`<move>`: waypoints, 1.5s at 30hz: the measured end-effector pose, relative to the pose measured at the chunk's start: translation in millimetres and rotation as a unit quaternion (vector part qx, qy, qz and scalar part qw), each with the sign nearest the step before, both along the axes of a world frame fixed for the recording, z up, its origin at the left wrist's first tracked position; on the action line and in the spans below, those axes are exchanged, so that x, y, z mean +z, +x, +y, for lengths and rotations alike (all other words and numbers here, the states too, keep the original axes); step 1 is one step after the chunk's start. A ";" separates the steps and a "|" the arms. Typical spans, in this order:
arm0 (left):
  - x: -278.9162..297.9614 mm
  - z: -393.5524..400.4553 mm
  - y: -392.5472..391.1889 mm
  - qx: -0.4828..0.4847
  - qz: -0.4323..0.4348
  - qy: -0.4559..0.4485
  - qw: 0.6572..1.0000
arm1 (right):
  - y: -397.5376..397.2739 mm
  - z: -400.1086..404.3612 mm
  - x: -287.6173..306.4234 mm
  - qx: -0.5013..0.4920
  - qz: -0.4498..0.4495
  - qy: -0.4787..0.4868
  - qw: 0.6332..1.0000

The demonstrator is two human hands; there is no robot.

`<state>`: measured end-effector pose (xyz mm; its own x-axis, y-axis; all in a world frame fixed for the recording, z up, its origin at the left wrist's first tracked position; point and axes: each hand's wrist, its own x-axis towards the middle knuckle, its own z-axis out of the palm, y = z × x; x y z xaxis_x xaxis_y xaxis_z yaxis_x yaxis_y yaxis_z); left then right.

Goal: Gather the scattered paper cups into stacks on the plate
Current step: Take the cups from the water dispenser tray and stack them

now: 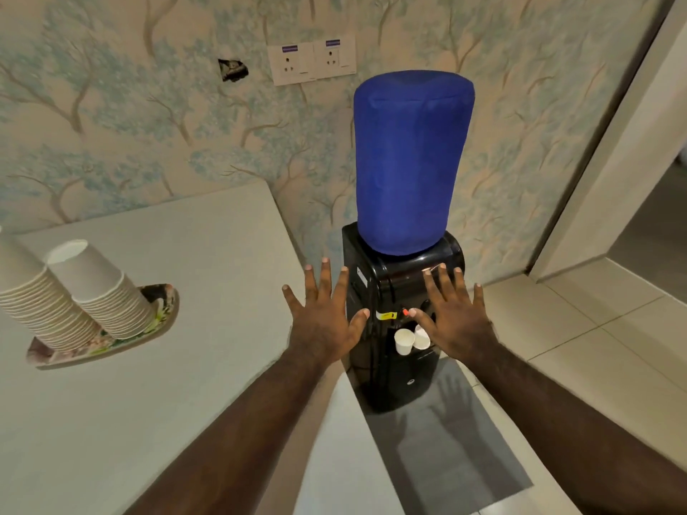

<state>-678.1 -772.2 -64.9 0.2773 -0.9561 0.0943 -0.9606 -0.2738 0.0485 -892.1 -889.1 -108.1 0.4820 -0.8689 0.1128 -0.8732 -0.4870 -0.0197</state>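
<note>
Both hands [325,321] [455,317] spread empty; cup stacks [107,295] on plate [163,314], white table [208,254].

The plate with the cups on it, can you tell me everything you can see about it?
The plate lies flat on the pale table, at the left. It looks thin, with a flowery pattern in green, pink and dark tones. Two tall leaning stacks of white paper cups stand on it and hide most of its surface. Neither hand touches it.

Single head cam, fwd-down, close over hands [323,321]
</note>
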 end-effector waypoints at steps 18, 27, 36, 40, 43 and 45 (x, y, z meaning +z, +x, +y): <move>-68.9 -111.7 -83.4 -0.130 -0.008 0.051 0.990 | -73.6 -65.7 -109.5 -0.039 0.016 0.121 0.992; -182.5 -191.5 -124.9 -0.082 0.011 0.170 0.982 | -97.0 -162.3 -186.1 0.004 0.053 0.181 0.982; -311.3 -222.9 -127.2 0.006 0.104 0.234 0.967 | -91.6 -226.3 -279.8 0.029 0.096 0.233 0.967; -360.3 -243.2 -118.7 0.040 0.120 0.234 0.964 | -75.7 -249.4 -315.7 0.045 0.091 0.235 0.967; -387.3 -257.9 -115.6 0.057 0.137 0.236 0.960 | -62.0 -260.2 -339.9 0.071 0.078 0.216 0.971; -393.2 -260.4 -114.3 0.075 0.154 0.241 0.955 | -56.5 -261.7 -343.2 0.082 0.062 0.260 0.960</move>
<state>-792.4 -1032.6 -458.1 0.3576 -0.8156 -0.4549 -0.8693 -0.4687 0.1568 -948.6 -1150.8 -451.3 0.5990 -0.7037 -0.3821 -0.7969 -0.5706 -0.1984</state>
